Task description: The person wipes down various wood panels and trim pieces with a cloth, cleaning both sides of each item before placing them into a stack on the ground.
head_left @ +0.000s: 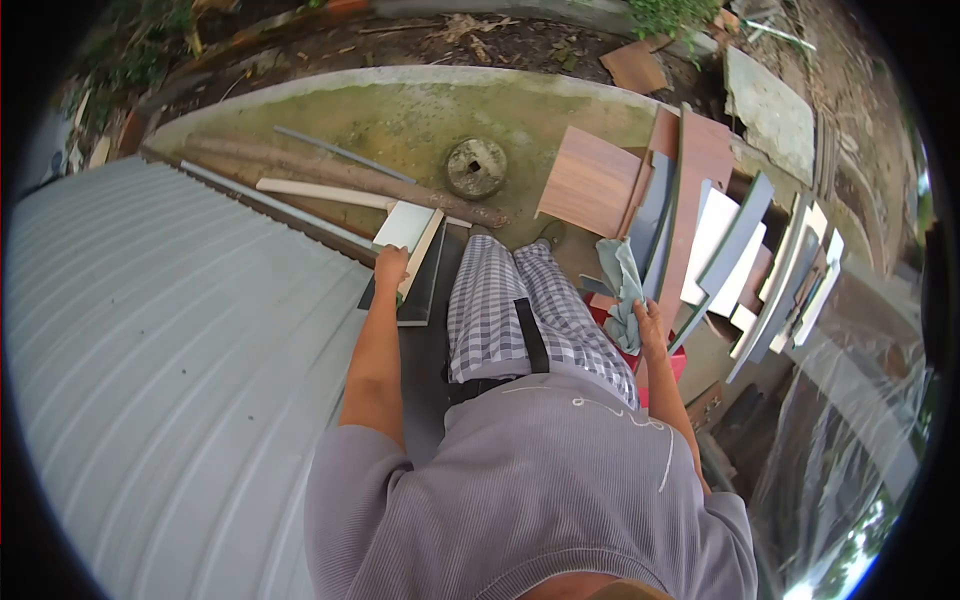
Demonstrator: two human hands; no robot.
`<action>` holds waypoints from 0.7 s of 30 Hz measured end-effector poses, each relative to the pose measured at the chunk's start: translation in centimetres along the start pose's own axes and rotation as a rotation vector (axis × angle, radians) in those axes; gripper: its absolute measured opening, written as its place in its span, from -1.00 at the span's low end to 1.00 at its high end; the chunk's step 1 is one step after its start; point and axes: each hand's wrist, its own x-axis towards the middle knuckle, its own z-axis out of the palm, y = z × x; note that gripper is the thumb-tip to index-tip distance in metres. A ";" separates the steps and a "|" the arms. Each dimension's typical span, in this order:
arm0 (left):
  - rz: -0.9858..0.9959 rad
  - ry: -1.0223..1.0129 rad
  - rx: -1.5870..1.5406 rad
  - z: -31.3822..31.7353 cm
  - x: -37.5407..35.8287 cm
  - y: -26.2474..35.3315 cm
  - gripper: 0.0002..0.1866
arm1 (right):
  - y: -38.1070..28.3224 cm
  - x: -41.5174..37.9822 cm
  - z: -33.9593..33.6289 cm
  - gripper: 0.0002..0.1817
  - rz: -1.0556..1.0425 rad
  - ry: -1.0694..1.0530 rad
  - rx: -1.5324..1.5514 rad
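Left hand: left hand [391, 266] sat just left of frame centre, fingers curled over the near end of a pale board [408, 226], gripping its edge.
Pale board: it lay tilted on a dark panel [425, 290], beside the corrugated metal sheet [170, 350] filling the left of the frame.
Right hand: right hand [648, 325] was right of centre, fingers closed around a grey-green cloth [622, 290] that hung upward from the grip.
Red container: a red box-like thing [668, 362] showed just below the right hand; its contents could not be told.
Offcuts: wood and laminate boards [700, 220] were stacked on edge at the right.
Ground: a round concrete disc [476, 166] rested on mossy concrete [400, 120], upper centre, with a log [340, 172] near it.
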 end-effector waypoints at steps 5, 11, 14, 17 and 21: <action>0.040 -0.181 -0.088 0.6 0.0 5.2 -0.65 | 1.6 -3.4 -2.9 -0.52 -0.022 0.251 0.066; 0.127 -0.226 -0.177 -0.1 -0.5 7.7 -0.65 | 3.3 -5.2 -8.4 -0.54 -0.113 0.513 0.239; 0.158 -0.243 -0.111 -0.3 -3.6 9.1 -0.58 | 8.0 -3.4 -13.9 -0.56 -0.136 0.666 0.129; 0.107 -0.240 -0.050 0.4 -6.3 9.3 -0.57 | 10.6 -2.1 -17.6 -0.56 -0.134 0.906 0.191; 0.064 -0.199 0.029 2.3 -10.1 9.2 -0.57 | 12.1 -0.9 -19.4 -0.47 0.016 1.050 -0.027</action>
